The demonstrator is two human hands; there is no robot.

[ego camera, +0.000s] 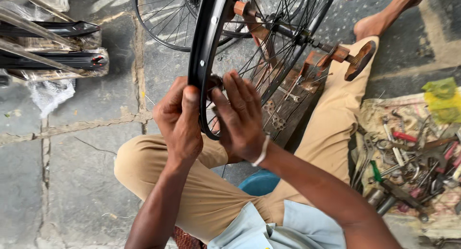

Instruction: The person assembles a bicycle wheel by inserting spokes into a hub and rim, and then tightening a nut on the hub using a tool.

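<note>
A black bicycle wheel rim with thin wire spokes stands upright in front of me, its axle resting in a rusty stand. My left hand grips the rim's near edge, thumb on top. Inside the rim, my right hand has its fingers pressed against the inner side among the spokes. A small dark part sits at the rim between both hands; what it is stays unclear. I sit on the stone floor with legs in tan trousers spread around the wheel.
A second spoked wheel lies behind. Black mudguards wrapped in plastic lie at the upper left. A cloth at the right carries several wrenches, pliers and screwdrivers. A blue tub sits between my legs.
</note>
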